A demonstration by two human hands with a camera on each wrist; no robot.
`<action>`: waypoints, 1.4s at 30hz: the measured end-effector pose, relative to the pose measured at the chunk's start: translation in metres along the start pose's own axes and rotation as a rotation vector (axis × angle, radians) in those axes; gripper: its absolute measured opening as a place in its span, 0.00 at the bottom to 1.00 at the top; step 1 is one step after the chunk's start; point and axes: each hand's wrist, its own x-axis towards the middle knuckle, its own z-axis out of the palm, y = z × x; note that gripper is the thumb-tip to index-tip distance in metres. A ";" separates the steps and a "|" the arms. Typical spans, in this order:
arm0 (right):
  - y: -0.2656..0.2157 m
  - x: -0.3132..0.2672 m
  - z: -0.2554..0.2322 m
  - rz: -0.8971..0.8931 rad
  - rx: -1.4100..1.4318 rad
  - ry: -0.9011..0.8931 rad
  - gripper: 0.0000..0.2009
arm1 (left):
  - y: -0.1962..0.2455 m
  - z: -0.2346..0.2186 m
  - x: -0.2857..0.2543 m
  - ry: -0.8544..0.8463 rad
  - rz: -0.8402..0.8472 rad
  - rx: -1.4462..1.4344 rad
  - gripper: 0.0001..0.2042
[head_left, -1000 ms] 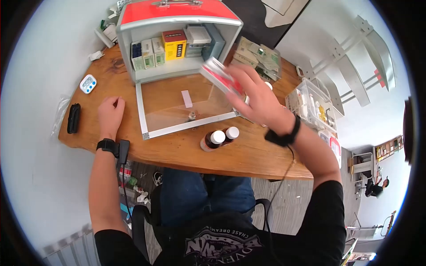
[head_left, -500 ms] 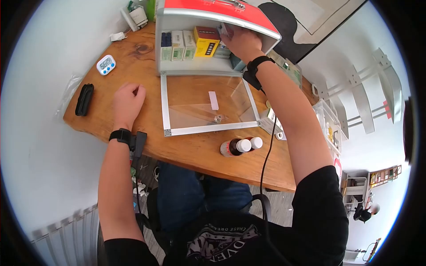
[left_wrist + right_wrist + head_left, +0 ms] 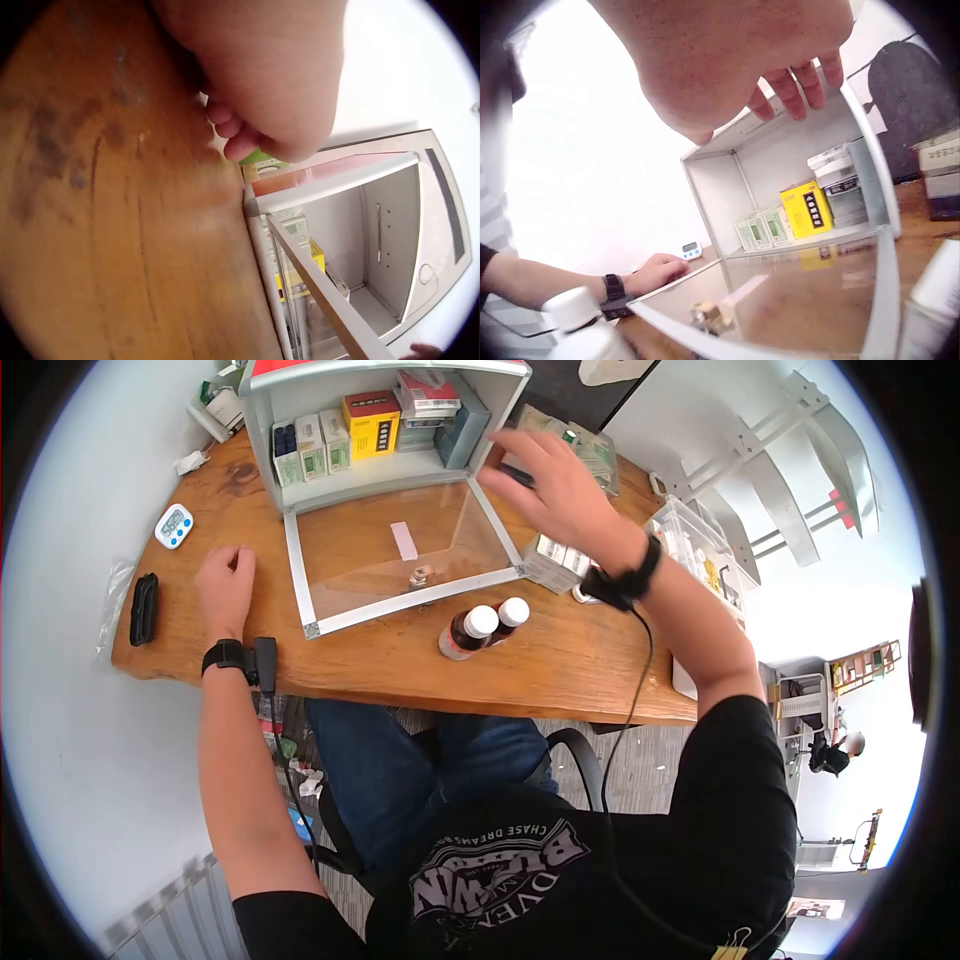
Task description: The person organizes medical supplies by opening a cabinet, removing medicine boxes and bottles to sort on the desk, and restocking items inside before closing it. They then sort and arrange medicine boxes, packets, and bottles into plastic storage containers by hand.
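Fingers (image 3: 534, 450) of the right hand (image 3: 562, 493) hung relaxed and slightly spread, empty, by the right side of the silvery case (image 3: 380, 476); whether they touched its edge could not be told. Inside, a red-and-white box (image 3: 430, 396) lay on top of a stack (image 3: 417, 438) between the yellow box (image 3: 372, 426) and a grey-blue box (image 3: 464, 438). Green-and-white boxes (image 3: 311, 452) stood left of the yellow one. The left hand (image 3: 225, 588) rested on the wooden table (image 3: 380, 675), fingers loosely curled and empty, near a white timer (image 3: 174, 526). A white-framed clear panel (image 3: 360, 616) lay before the case, two white-capped bottles (image 3: 462, 635) standing just beside it.
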 end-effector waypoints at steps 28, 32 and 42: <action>0.042 -0.158 -0.082 0.612 0.095 0.009 0.26 | 0.006 -0.003 -0.002 -0.027 0.036 0.088 0.14; -0.001 -0.100 -0.070 0.260 0.185 -0.057 0.27 | 0.016 -0.005 -0.005 -0.039 0.006 0.054 0.14; -0.026 0.142 0.111 -0.185 0.271 0.026 0.28 | 0.012 -0.003 -0.003 -0.033 0.025 0.043 0.13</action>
